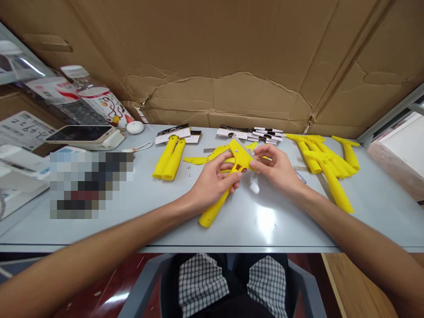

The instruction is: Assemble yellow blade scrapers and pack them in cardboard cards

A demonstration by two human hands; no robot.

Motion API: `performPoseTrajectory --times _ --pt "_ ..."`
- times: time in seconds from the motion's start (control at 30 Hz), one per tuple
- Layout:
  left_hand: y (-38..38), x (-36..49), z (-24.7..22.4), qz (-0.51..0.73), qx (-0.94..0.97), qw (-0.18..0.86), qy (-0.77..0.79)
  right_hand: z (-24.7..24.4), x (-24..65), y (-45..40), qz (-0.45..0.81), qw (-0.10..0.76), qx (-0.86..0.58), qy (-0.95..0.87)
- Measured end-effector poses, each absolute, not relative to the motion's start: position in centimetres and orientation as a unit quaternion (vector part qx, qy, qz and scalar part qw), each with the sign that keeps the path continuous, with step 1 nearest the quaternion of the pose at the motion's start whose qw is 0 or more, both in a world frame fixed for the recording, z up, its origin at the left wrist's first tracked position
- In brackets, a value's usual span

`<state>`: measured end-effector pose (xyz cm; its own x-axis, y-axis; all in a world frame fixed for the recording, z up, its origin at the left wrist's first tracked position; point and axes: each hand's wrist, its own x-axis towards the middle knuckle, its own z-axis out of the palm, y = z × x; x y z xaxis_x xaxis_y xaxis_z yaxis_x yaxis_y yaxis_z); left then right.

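A yellow plastic scraper [217, 207] is held tilted over the table, its wide head up and its round handle pointing down toward me. My left hand [215, 179] wraps round the neck below the head. At the head's right corner, the thumb and fingers of my right hand [273, 165] pinch its edge; a small greyish piece shows by the fingertips, too little to name. Behind my hands lie loose yellow scraper head parts [202, 160] and a thin metal blade [208, 150]. Two yellow handles [168, 159] rest side by side to the left.
Several yellow scrapers [336, 190] lie in a pile at the right. Black-and-white cards [232, 131] sit along the back by the cardboard wall [212, 53]. On the left are a phone [81, 134], a white round case [135, 127] and drink bottles [102, 99].
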<state>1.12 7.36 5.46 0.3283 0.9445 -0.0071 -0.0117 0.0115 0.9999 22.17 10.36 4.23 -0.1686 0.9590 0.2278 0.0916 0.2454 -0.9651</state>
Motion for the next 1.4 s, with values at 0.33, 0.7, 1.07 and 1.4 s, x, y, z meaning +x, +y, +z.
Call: performPoseTrajectory --times 0.33,0.7,1.07,1.4 --pt "7.6 1.2 5.4 0.418 0.536 0.619 0.394 4.5 22.5 10.5 0.357 0.442 -0.41 -0.714" --pt "7.7 1.2 5.4 0.421 0.526 0.615 0.41 4.8 22.8 10.3 0.227 0.431 -0.395 -0.779" --pt "7.6 1.1 5.5 0.431 0.554 0.58 0.414 4.8 22.2 9.9 0.364 0.461 -0.499 -0.637" --pt "7.2 1.1 5.7 0.435 0.576 0.554 0.416 4.3 22.2 9.9 0.334 0.475 -0.447 -0.68"
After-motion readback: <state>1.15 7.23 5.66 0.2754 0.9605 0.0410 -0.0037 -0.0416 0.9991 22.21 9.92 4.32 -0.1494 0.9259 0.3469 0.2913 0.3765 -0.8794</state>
